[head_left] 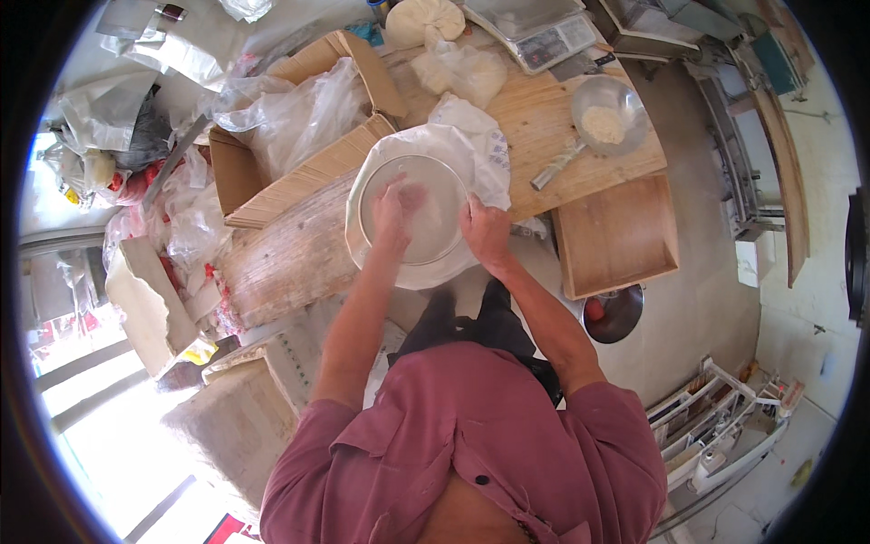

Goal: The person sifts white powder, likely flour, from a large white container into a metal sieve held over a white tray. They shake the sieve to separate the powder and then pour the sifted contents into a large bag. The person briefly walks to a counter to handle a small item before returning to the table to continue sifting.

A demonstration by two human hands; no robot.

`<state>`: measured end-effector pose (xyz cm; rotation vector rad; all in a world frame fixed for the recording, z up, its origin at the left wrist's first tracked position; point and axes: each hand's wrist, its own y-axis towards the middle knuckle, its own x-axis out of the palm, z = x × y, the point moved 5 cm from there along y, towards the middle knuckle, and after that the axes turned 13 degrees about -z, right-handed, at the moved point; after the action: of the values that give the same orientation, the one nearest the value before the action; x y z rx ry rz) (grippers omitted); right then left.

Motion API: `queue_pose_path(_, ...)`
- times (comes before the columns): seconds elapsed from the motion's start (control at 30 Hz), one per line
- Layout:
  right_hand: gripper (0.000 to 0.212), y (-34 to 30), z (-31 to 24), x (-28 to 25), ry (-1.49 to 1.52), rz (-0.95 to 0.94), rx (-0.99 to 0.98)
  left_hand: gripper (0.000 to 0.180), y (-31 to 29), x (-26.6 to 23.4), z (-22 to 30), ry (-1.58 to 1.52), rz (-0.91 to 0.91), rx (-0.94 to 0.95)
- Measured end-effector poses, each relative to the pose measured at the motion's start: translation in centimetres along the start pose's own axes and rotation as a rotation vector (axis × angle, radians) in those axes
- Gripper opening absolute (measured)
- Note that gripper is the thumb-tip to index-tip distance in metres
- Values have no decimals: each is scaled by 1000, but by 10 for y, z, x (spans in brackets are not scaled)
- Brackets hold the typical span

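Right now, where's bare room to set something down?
Bare wood shows on the left tabletop between the cardboard box and near edge, and at right between the white bag and metal bowl, beyond a cylinder. The wooden tray looks bare inside. Plastic bags and a scale crowd the far edge; the sieve blocks the near middle.

At centre, a sieve [442,227] is over a sack [492,172]. Left, a cardboard box [308,181] sits on the table [290,272]. A scale [555,43] is at top; upper right, a bowl [633,104], above a drawer [616,227] and wok [623,317].
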<state>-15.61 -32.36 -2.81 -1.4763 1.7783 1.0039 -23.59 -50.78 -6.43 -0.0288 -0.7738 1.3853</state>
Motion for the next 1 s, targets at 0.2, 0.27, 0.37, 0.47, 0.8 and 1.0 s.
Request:
queue_pose_path(0.2, 24, -2, 2, 4, 57, 4, -1, 34, -35, 6, -48, -155, -32, -193)
queue_pose_path(0.27, 24, -7, 7, -2, 35, 31, -6, 34, -28, -5, -27, -24, -32, -42)
queue_pose_path(0.37, 25, -14, 1, 5, -15, -61, -65, 35, -13, -15, -1, -29, 38, 42)
queue_pose_path(0.47, 25, -10, 7, 8, -95, -18, -58, 36, -28, 14, -10, -48, -45, -158)
queue_pose_path(0.8, 24, -4, 0, 4, -23, -134, -137, 51, -51, 10, 36, 398, -148, -58)
queue_pose_path(1.0, 27, -4, 17, 15, 9, -140, -128, 49, -58, 2, -33, 64, -181, -264)
